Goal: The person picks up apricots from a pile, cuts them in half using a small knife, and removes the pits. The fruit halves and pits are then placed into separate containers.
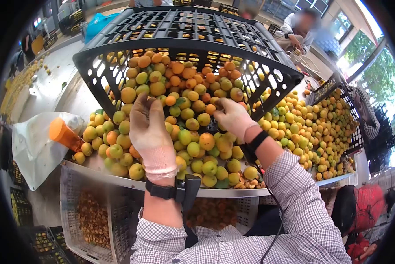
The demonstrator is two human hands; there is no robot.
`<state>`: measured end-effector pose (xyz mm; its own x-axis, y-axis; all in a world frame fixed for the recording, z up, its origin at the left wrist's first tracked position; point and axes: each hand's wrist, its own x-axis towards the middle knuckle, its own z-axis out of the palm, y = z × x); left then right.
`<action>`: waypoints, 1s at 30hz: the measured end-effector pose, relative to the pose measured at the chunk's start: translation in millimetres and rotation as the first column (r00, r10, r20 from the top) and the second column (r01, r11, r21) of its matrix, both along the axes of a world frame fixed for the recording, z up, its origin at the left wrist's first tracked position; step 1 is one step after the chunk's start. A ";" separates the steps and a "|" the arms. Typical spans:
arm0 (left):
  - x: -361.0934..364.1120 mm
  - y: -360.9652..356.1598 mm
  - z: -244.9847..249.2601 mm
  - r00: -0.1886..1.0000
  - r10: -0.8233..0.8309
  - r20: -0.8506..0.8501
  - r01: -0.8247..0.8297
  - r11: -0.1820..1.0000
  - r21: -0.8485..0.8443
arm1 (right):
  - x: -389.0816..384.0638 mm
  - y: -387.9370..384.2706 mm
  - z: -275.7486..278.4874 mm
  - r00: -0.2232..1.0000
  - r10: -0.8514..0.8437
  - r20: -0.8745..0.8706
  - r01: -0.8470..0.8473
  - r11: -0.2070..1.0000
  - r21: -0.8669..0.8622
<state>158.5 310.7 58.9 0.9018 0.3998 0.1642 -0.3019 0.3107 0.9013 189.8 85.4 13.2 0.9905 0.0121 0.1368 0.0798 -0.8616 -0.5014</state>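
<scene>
A black plastic crate lies on its side on the metal table, its opening facing me, and yellow, green and orange fruit spills out of it. My left hand, in a pale glove, is over the fruit at the left of the crate's mouth, its fingers bent together; what they hold, if anything, is hidden. My right hand, gloved too, is at the right of the mouth with its fingers curled down among the fruit. Whether it grips one cannot be seen.
An orange cup lies tilted beside a white plastic bag at the left. Below the table edge stands a white crate of brown pieces. A second black crate lies right. A person sits across.
</scene>
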 end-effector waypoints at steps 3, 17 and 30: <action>0.5 3.2 1.6 1.000 0.022 -0.015 -0.023 0.998 -0.051 | 44.7 18.4 7.0 1.000 0.020 -0.018 -0.022 0.991 -0.128; 9.7 15.9 -3.0 0.980 -0.085 -0.179 0.054 0.983 -0.174 | 163.3 74.0 19.9 0.993 -0.058 0.099 0.084 0.954 -0.287; 11.4 18.1 -7.2 0.976 -0.085 -0.199 0.068 0.994 -0.088 | 160.2 89.3 35.2 0.996 0.084 0.009 -0.075 0.928 -0.365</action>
<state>170.0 328.8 51.6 0.9415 0.3326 -0.0541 -0.0886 0.3992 0.9126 350.0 174.7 48.4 0.9806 0.1445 0.1322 0.1640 -0.9748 -0.1514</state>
